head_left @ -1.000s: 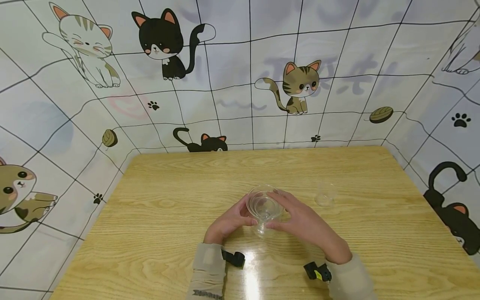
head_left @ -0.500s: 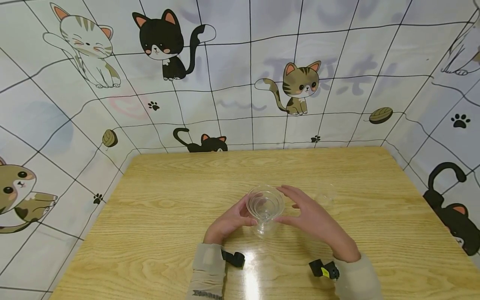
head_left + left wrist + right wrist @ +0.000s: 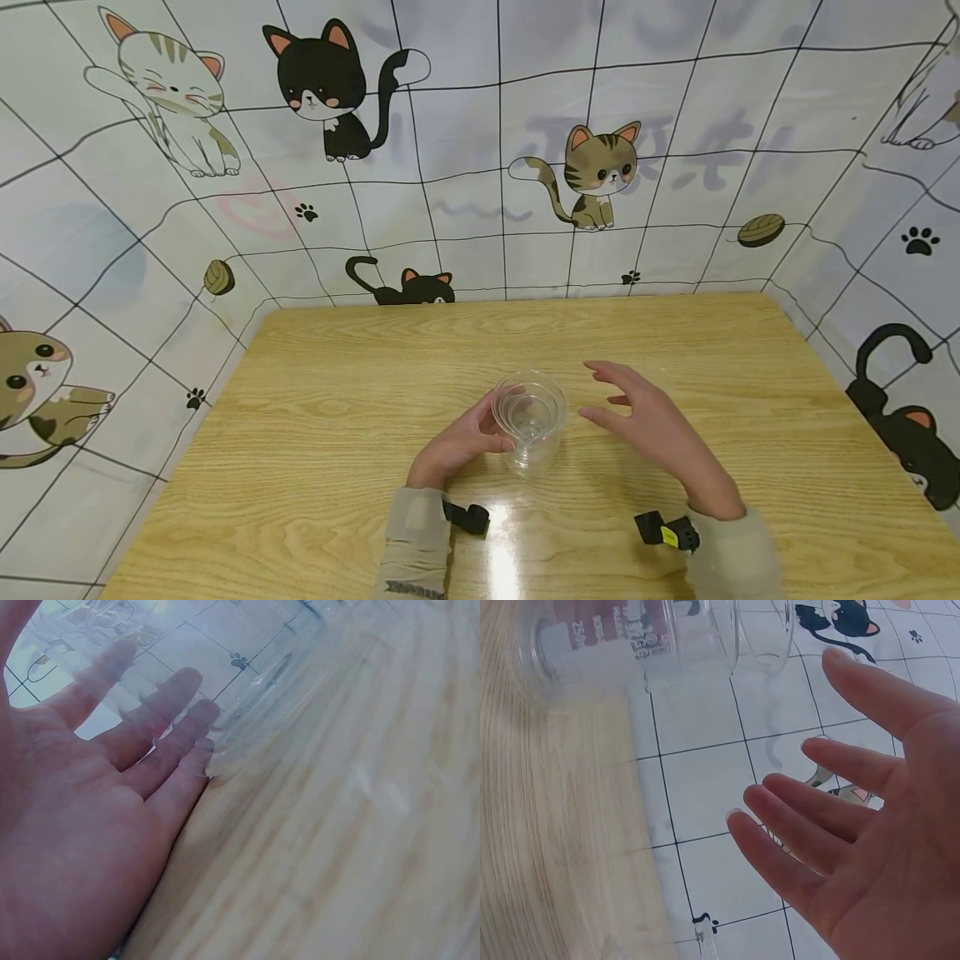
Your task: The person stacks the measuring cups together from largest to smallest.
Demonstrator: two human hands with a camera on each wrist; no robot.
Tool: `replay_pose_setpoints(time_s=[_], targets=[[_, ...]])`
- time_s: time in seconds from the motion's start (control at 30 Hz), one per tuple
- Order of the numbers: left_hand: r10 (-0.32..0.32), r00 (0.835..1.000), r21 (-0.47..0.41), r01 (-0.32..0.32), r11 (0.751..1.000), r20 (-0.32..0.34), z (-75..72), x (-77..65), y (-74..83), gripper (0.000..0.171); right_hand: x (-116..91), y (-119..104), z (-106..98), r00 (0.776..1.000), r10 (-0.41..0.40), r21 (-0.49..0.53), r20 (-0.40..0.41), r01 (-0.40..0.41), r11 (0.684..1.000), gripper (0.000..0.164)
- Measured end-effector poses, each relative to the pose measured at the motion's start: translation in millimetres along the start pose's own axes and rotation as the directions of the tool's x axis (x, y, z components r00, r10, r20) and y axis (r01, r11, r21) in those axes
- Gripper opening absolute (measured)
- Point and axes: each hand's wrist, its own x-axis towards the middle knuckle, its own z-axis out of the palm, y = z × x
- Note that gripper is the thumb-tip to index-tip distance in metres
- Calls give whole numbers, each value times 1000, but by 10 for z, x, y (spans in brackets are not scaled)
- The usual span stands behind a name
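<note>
A clear glass beaker (image 3: 536, 446), with smaller clear vessels nested inside it, stands upright on the table in the head view. My left hand (image 3: 465, 437) holds its left side, the thumb in front and the fingers behind. In the left wrist view the fingers of the left hand (image 3: 97, 802) show partly through the glass, low against the tabletop. Right of the beaker, apart from it, my right hand (image 3: 660, 425) is held with fingers spread, holding nothing. White print including "250" marks the beaker (image 3: 615, 645) in the right wrist view.
Behind the right hand a second small clear vessel is almost wholly hidden; a clear glass edge (image 3: 706, 941) shows low in the right wrist view. The wooden table (image 3: 337, 375) backs onto a cat-patterned wall sheet (image 3: 465, 208), with side sheets left and right.
My right hand has let go of the beaker's right side and moved off to the right, opening its fingers. The left hand and the beaker have stayed in place.
</note>
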Motion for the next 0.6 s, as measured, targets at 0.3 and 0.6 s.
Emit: replay_pose_setpoints(time_s=[0.3, 0.6], targets=[[-5, 1000, 10, 4, 1000, 14, 38, -26, 115, 77, -39, 81, -130, 991, 38, -8, -128, -39, 999, 60], [17, 1000, 3, -17, 1000, 1, -22, 18, -71, 76, -74, 194, -227, 939, 16, 49, -342, 1, 999, 44]])
